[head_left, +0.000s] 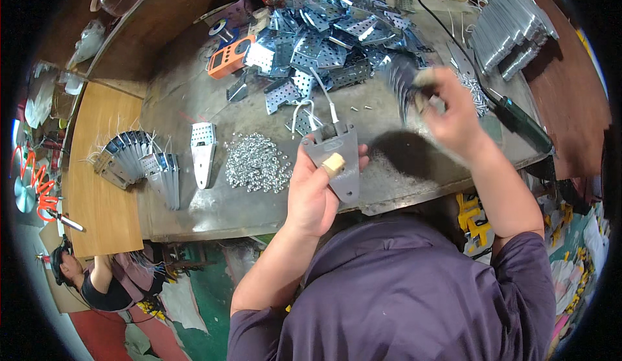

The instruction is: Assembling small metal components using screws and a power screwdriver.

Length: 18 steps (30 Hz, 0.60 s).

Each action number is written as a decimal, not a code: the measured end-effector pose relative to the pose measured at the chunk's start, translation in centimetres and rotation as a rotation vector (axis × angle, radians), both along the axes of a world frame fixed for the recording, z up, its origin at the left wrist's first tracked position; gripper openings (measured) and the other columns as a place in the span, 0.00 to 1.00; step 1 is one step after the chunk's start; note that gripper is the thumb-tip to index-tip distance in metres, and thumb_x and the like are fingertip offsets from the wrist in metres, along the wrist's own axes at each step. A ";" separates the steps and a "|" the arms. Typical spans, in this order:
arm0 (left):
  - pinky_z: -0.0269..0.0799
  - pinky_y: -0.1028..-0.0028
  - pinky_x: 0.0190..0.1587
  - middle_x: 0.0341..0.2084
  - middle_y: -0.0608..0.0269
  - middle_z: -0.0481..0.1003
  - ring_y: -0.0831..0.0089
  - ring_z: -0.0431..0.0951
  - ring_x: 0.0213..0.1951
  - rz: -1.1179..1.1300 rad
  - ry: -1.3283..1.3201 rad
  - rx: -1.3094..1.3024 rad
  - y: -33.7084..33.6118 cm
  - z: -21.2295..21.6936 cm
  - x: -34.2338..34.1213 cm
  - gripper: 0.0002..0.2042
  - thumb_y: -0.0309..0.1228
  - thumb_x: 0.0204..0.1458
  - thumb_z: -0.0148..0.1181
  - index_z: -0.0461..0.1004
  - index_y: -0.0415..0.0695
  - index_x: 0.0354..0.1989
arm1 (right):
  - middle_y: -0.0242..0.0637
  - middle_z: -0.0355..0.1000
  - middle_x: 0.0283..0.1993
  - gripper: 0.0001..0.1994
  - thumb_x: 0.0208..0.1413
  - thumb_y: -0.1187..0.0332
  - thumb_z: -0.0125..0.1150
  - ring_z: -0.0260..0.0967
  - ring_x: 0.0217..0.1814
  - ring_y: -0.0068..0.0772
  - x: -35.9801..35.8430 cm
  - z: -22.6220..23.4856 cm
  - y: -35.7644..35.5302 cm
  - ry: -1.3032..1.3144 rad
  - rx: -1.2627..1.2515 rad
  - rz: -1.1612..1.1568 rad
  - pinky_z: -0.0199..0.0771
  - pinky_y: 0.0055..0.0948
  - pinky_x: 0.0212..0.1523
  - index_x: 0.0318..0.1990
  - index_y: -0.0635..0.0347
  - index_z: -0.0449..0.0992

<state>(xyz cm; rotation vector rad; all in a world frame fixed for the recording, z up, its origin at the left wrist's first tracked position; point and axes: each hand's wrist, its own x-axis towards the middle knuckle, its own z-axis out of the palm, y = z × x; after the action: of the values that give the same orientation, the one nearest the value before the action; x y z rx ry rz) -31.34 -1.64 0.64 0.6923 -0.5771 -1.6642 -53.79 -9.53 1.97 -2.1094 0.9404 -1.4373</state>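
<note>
My left hand (314, 189) grips a grey, tapered flat metal plate (342, 150) with white wires coming out of its top edge. The thumb, wearing a yellowish finger cover (334, 164), presses on its face, and fingers show behind it. My right hand (450, 111) is raised over the right part of the bench, its fingers bent and smeared by motion. Beside those fingertips is a dark blurred piece (402, 85); whether they hold it, I cannot tell. Left of my left hand lie a heap of small nuts (259, 162) and a perforated tapered metal piece (203, 155).
Behind my hands rises a pile of perforated metal plates (324, 34), with an orange meter (231, 57) beside it. Stacked grey plates (512, 30), small screws (476, 95) and a dark-handled tool (521, 124) are at right. Wired assemblies (133, 157) lie left; another person (103, 280) sits beyond.
</note>
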 end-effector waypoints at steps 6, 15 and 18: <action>0.67 0.69 0.52 0.47 0.61 0.67 0.72 0.69 0.48 -0.181 -0.116 -0.032 1.1 -0.5 -2.8 0.20 0.27 0.57 0.50 0.54 0.42 0.56 | 0.36 0.69 0.36 0.17 0.38 0.75 0.58 0.67 0.34 0.38 1.9 0.6 2.5 0.550 -0.371 0.064 0.70 0.30 0.28 0.41 0.58 0.73; 0.67 0.76 0.44 0.38 0.63 0.71 0.79 0.70 0.41 -0.213 -0.887 -0.272 1.6 -1.3 -2.7 0.12 0.30 0.61 0.44 0.59 0.40 0.51 | 0.44 0.66 0.50 0.15 0.54 0.62 0.50 0.61 0.53 0.51 1.6 1.1 3.1 0.506 0.095 0.209 0.54 0.44 0.58 0.46 0.59 0.72; 0.72 0.73 0.45 0.43 0.57 0.70 0.72 0.74 0.41 -0.278 -0.596 -0.093 2.0 -1.1 -2.6 0.16 0.33 0.60 0.47 0.58 0.39 0.53 | 0.46 0.65 0.54 0.18 0.60 0.62 0.47 0.62 0.56 0.50 1.2 1.5 2.9 0.438 0.418 0.297 0.58 0.43 0.58 0.53 0.61 0.66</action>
<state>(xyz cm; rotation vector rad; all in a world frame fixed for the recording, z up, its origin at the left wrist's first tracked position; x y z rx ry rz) -33.92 0.37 -0.45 1.0868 -1.2110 -1.6628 -52.54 -6.60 3.46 -2.1518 0.9278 -0.5814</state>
